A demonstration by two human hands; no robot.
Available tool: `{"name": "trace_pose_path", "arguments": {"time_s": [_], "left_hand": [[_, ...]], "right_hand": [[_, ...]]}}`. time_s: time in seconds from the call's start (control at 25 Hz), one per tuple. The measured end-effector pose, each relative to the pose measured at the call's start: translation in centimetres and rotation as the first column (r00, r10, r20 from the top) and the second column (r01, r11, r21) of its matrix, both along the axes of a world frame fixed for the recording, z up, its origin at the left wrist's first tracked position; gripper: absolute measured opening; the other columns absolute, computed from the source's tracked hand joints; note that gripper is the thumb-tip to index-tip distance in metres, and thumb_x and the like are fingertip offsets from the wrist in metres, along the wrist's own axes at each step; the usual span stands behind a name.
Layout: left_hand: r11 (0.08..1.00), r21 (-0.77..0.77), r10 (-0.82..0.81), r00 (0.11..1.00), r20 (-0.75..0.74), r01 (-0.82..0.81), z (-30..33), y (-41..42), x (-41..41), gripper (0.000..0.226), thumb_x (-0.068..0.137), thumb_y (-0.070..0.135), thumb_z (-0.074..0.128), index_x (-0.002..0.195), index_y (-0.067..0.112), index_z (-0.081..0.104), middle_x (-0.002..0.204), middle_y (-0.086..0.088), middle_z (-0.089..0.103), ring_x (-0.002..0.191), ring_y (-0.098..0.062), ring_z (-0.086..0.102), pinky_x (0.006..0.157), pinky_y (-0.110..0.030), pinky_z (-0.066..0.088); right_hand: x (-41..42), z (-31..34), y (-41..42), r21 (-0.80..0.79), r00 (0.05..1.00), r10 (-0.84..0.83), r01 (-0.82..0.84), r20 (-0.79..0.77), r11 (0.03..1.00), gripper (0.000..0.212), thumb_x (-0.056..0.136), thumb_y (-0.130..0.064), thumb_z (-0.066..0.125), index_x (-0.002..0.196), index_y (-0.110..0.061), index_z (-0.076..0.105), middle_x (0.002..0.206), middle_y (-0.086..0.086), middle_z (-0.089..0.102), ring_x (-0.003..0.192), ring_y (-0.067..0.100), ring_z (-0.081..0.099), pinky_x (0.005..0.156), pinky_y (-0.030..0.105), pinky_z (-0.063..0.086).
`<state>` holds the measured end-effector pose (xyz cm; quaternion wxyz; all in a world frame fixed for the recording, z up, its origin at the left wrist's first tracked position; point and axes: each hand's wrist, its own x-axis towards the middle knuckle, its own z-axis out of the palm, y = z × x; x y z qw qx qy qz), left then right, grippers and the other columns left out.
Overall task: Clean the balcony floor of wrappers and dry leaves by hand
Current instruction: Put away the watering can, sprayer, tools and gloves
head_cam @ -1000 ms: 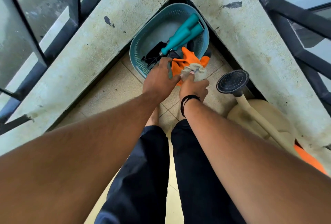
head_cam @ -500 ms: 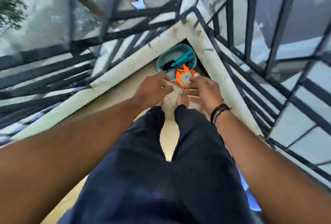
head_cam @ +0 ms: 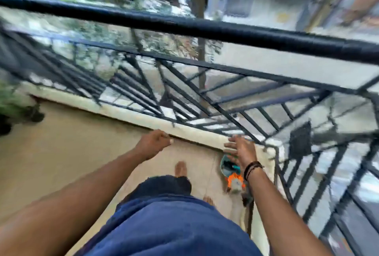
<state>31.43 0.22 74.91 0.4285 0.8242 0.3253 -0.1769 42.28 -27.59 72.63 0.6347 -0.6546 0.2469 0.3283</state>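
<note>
Both hands empty: my left hand point(head_cam: 152, 143) has its fingers loosely curled, my right hand point(head_cam: 240, 149) has its fingers spread wide. No wrappers or dry leaves show on the balcony floor point(head_cam: 71, 153), smooth tan tile, though the view is blurred. Collection looks unstarted. The teal mesh basket point(head_cam: 226, 166) sits in the corner, the orange gloves point(head_cam: 234, 182) beside it. Black metal railing point(head_cam: 184, 28) above a pale concrete ledge.

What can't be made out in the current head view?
- Basket contents: small, blurred, partly behind the right hand.
- Orange item beside it: too blurred to identify.
- Wrappers or leaves on the floor: motion blur hides any.
- Left hand: fingers curled, blur hides whether it holds anything.
</note>
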Motion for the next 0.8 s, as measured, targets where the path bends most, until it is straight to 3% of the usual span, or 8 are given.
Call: {"name": "trace_pose_path", "arguments": {"time_s": [0.16, 0.28, 0.36, 0.52, 0.68, 0.8], "left_hand": [[0.905, -0.115, 0.415, 0.909, 0.029, -0.409, 0.4, 4.6, -11.1, 0.017, 0.091, 0.024, 0.075, 0.104, 0.018, 0.067, 0.099, -0.016, 0.072, 0.075, -0.020, 0.065, 0.062, -0.028, 0.043], [0.778, -0.184, 0.618, 0.784, 0.052, -0.601, 0.1, 8.3, -19.2, 0.025, 0.093, 0.024, 0.072, 0.115, 0.014, 0.066, 0.108, -0.016, 0.072, 0.082, -0.023, 0.068, 0.066, -0.030, 0.044], [0.706, -0.198, 0.704, 0.705, 0.092, -0.679, 0.3, 10.7, -24.1, 0.027, 0.094, 0.028, 0.072, 0.117, 0.016, 0.065, 0.107, -0.011, 0.073, 0.088, -0.024, 0.072, 0.067, -0.029, 0.048], [0.464, -0.221, 0.884, 0.433, 0.176, -0.858, 0.6, 17.9, -36.9, 0.028, 0.093, 0.032, 0.072, 0.116, 0.019, 0.063, 0.105, -0.004, 0.072, 0.087, -0.017, 0.070, 0.070, -0.028, 0.052], [0.226, -0.252, 0.966, 0.182, 0.186, -0.941, -0.1, 21.2, -49.9, 0.032, 0.090, 0.038, 0.074, 0.118, 0.025, 0.063, 0.102, 0.000, 0.071, 0.094, -0.019, 0.070, 0.079, -0.032, 0.053], [0.013, -0.271, 0.992, -0.022, 0.125, -0.962, -1.5, 21.0, -57.6, 0.031, 0.088, 0.040, 0.076, 0.113, 0.026, 0.065, 0.097, 0.000, 0.072, 0.091, -0.019, 0.070, 0.077, -0.032, 0.052]], "right_hand": [[-4.7, 2.2, 11.2, 0.045, 0.936, 0.350, -0.351, 0.028, 0.935, 0.021, 0.101, -0.022, 0.050, 0.102, -0.010, 0.066, 0.093, 0.014, 0.071, 0.065, 0.023, 0.063, 0.060, 0.027, 0.047], [-10.5, 3.8, 20.0, 0.046, 0.801, 0.596, -0.599, 0.058, 0.800, 0.021, 0.101, -0.023, 0.054, 0.098, -0.009, 0.069, 0.090, 0.013, 0.072, 0.067, 0.024, 0.066, 0.062, 0.029, 0.051], [-14.1, 4.1, 24.9, 0.063, 0.742, 0.667, -0.670, 0.063, 0.740, 0.023, 0.101, -0.024, 0.053, 0.099, -0.008, 0.068, 0.088, 0.011, 0.073, 0.068, 0.024, 0.066, 0.064, 0.030, 0.050], [-23.4, 3.3, 37.7, 0.040, 0.591, 0.803, -0.807, 0.079, 0.590, 0.022, 0.102, -0.021, 0.050, 0.103, -0.007, 0.066, 0.090, 0.012, 0.070, 0.069, 0.023, 0.066, 0.067, 0.032, 0.049], [-33.9, 2.9, 48.1, 0.011, 0.332, 0.937, -0.943, 0.104, 0.333, 0.026, 0.103, -0.026, 0.053, 0.105, -0.005, 0.068, 0.097, 0.016, 0.072, 0.079, 0.028, 0.069, 0.072, 0.036, 0.054], [-42.0, 2.7, 54.1, 0.044, 0.144, 0.986, -0.989, 0.083, 0.141, 0.029, 0.103, -0.030, 0.055, 0.104, -0.005, 0.069, 0.092, 0.014, 0.073, 0.080, 0.029, 0.069, 0.071, 0.036, 0.055]]}}
